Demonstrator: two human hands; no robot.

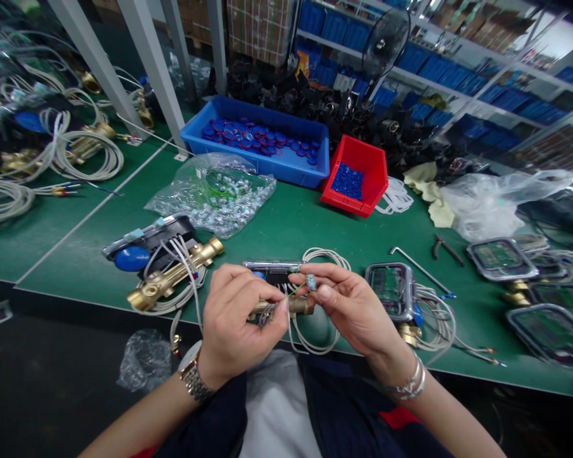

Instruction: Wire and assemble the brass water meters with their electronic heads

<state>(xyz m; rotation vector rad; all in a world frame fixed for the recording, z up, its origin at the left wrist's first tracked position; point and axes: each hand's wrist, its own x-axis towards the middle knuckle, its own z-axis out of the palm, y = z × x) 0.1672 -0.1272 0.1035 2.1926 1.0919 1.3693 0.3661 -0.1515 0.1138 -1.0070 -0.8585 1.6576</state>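
Between the thumb and fingers of my right hand (351, 302) is a small pale-blue, see-through wire seal (311, 282). A thin green wire (296, 291) runs from it to my left hand (243, 315), whose thumb and forefinger are pinched on the wire. Just beyond and below both hands lies a brass water meter (302, 306) with a black, clear-lidded box and a coiled pale cable, partly hidden by my fingers. Another brass meter (172, 277) with a blue cap lies to the left. On the right rests a clear-lidded meter box (390, 291) with its cable.
Behind stand a blue bin (267, 166) of blue discs and a red bin (351, 200) of small blue parts. A clear bag (219, 210) holds several similar seals. Pliers (447, 249) and a hex key (423, 270) lie right. Metal posts (153, 70) rise at the left.
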